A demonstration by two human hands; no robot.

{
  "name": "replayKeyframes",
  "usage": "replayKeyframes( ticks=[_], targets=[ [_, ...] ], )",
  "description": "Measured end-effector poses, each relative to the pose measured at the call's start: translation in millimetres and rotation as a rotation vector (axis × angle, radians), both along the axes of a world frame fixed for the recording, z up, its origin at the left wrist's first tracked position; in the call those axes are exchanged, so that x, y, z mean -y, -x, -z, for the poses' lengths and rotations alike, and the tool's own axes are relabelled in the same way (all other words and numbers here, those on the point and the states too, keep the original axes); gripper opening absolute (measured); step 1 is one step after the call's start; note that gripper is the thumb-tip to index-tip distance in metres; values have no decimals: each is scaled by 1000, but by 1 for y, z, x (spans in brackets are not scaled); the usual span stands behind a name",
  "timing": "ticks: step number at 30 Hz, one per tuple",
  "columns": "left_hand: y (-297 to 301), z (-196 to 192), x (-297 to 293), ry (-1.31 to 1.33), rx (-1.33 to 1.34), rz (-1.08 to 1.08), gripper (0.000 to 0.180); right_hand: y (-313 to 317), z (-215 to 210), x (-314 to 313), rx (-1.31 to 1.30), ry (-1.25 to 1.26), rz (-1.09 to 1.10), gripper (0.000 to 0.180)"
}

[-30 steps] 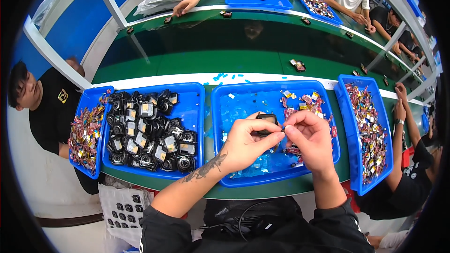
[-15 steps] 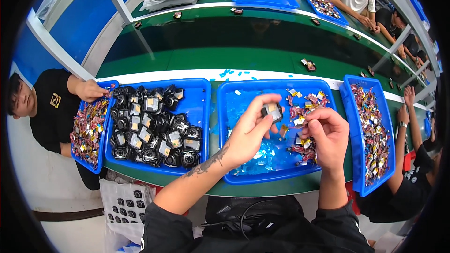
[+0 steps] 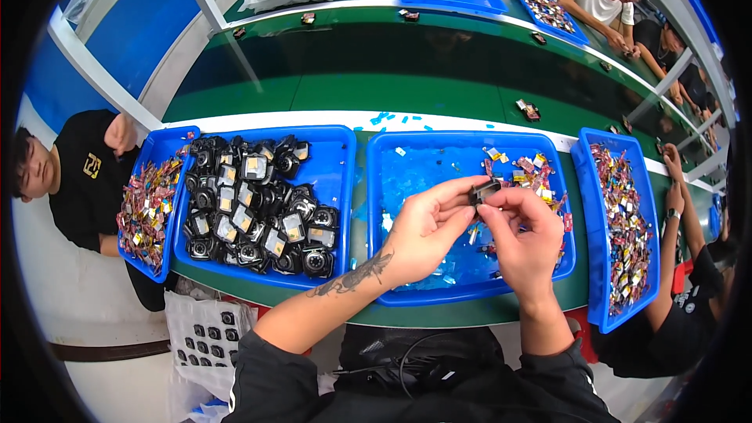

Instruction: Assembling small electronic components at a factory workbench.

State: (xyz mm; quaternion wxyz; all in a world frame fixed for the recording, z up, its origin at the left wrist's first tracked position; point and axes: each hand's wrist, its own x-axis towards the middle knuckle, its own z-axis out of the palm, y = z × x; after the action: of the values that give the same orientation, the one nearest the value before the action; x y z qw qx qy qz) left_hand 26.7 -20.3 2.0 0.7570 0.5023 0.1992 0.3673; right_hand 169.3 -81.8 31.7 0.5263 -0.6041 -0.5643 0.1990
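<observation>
My left hand (image 3: 427,229) is closed round a small black camera housing (image 3: 486,189), held tilted over the wide blue tray (image 3: 470,294). Thumb and fingers of my right hand (image 3: 529,247) press against the near right side of that housing; whether a small part is also pinched there is hidden. Beneath both hands, the tray holds bits of blue film (image 3: 407,180) and, on its right side, small red circuit boards with silver and yellow parts (image 3: 536,172), partly covered by my right hand.
To the left stands a blue tray (image 3: 342,188) piled with black camera housings (image 3: 243,211). Narrow blue trays of circuit boards flank both sides (image 3: 160,204). Beyond runs a green conveyor belt (image 3: 329,86) carrying a few small units. Co-workers sit left, right and across.
My right hand has moved left and up to the housing, and my left hand has shifted slightly right. The housing is turned differently. A co-worker's hand at the left has lifted off the tray.
</observation>
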Motion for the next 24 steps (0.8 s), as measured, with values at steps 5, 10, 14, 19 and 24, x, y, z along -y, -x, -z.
replayKeyframes(
  ticks=[5, 10, 14, 19, 24],
  targets=[
    [0, 2, 2, -16, -9, -7, 40, 0, 5, -2, -29, -64, 24, 9],
    [0, 0, 5, -84, -33, -34, 41, -3, 0, -3, 86, -69, 1, 10],
    [0, 0, 6, -146, -86, -42, 40, -5, -5, -2, 110, -30, 15, 10],
    [3, 0, 5, -184, -141, -12, 41, -10, -5, -2, 174, -42, -28, 11],
    [-1, -2, 7, -70, -46, -23, 42, -13, -2, 1, 137, -51, -25, 12]
  ],
)
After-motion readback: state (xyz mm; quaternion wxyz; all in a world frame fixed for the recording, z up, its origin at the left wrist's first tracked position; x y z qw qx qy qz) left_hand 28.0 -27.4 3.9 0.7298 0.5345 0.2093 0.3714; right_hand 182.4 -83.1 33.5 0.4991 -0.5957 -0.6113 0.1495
